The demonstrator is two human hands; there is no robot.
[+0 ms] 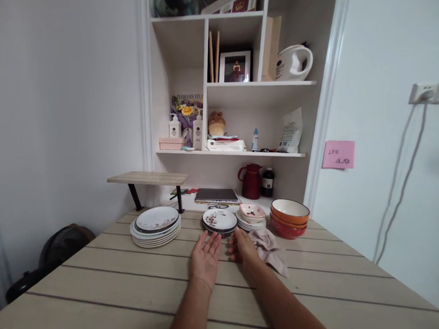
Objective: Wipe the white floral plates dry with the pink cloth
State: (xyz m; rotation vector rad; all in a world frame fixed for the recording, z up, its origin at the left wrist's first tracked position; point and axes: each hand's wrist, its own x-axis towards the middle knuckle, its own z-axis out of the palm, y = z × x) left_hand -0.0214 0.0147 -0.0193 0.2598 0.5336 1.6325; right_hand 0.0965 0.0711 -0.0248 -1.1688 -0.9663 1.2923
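Note:
My left hand (205,258) is palm up over the table with its fingers stretched out, holding nothing. Its fingertips are just in front of a stack of small flower-patterned plates (220,219). Beside it, my right hand (243,249) is turned palm inward with its fingers extended, also with nothing visible in it. A crumpled pink cloth (269,249) lies right of that hand. Behind the cloth, pink patterned bowls (252,212) rest on a stack of small white plates (251,226). Orange and red bowls (289,215) are stacked farther right. Larger plates (157,226) form a pile at left.
A small raised wooden shelf (148,177) stands on the table's back left. Behind the wooden table (137,292) are a closed laptop (217,195), a dark red jug (251,181) and a dark bottle (267,182). White wall shelves (233,153) rise above them.

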